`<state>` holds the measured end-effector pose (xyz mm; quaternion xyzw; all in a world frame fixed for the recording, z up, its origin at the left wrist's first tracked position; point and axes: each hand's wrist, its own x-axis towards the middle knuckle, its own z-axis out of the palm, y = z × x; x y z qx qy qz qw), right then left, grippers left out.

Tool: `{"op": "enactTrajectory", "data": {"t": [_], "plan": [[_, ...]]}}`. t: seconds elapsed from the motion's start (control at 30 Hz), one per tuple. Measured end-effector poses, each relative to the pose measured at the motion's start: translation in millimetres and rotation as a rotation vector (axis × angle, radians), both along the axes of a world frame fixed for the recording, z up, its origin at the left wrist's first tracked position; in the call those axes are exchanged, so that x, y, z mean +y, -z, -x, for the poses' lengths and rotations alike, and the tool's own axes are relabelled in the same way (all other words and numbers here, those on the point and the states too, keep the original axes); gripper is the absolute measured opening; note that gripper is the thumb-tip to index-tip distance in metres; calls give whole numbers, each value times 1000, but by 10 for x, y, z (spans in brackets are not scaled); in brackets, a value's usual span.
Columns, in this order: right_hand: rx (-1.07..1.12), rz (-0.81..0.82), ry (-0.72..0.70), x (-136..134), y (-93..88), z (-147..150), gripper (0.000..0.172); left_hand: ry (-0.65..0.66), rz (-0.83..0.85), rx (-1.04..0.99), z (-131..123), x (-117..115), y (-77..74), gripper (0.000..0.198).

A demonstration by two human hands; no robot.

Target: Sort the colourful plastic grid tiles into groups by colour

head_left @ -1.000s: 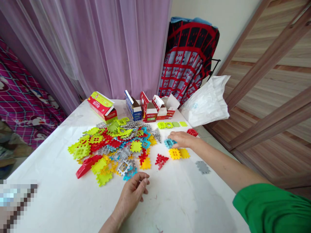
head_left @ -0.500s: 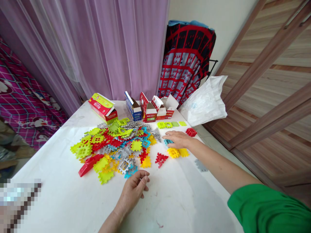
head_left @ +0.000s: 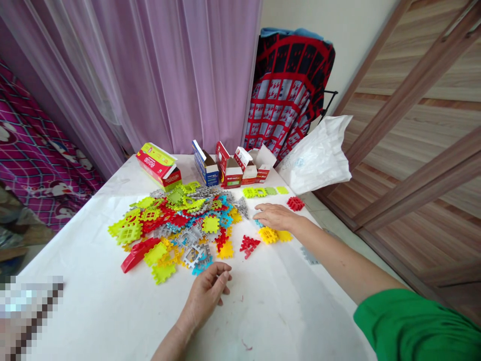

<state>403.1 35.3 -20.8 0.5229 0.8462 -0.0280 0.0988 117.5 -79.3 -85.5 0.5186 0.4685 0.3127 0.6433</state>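
Observation:
A pile of coloured plastic interlocking tiles (head_left: 176, 225) lies in the middle of the white table (head_left: 93, 301). My right hand (head_left: 274, 216) lies flat with fingers spread over a blue tile (head_left: 257, 222), just above two yellow tiles (head_left: 273, 235). A red triangular piece (head_left: 249, 245) sits to its left. My left hand (head_left: 206, 296) rests on the table near the pile's front edge, fingers loosely curled, nothing visible in them. A long red piece (head_left: 136, 253) lies at the pile's left front.
Several opened small cartons (head_left: 229, 170) and a red-green box (head_left: 158, 165) stand at the table's back. A white plastic bag (head_left: 319, 158) hangs off the right corner. A grey tile (head_left: 308, 254) and a red tile (head_left: 295, 203) lie apart at the right. Purple curtain behind.
My right hand has slid a little left over the blue tile and flattened, hiding most of it. My left hand has stayed in place.

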Motion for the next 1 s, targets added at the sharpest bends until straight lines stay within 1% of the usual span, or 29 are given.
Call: {"op": "enactTrajectory", "data": {"t": [0.1,0.17,0.27,0.33,0.43,0.63,0.77,0.87,1.0], "plan": [[61,-45,-22,-104,-55,40,34,1,-6,1,2,2,3,46],[130,-63,-93,-215,-99,89,35,0,-2,4,2,1,-1,47],[187,-18,-197,-388,-144,156,35,7,-3,10,1,-2,-4,47],[181,21,-218,-468,-145,168,31,8,-12,11,1,-2,-2,46],[178,30,-210,-511,-105,124,28,7,-17,11,1,4,-1,46],[203,34,-167,-508,-25,19,31,-4,-8,10,-1,7,-12,45],[198,39,-142,-531,-21,16,30,-8,-11,7,-4,7,-16,46],[188,10,-109,-563,-26,31,29,-4,-11,12,-8,10,-27,48],[148,-15,-99,-613,-39,61,26,-7,-7,17,-15,13,-40,47]]}}
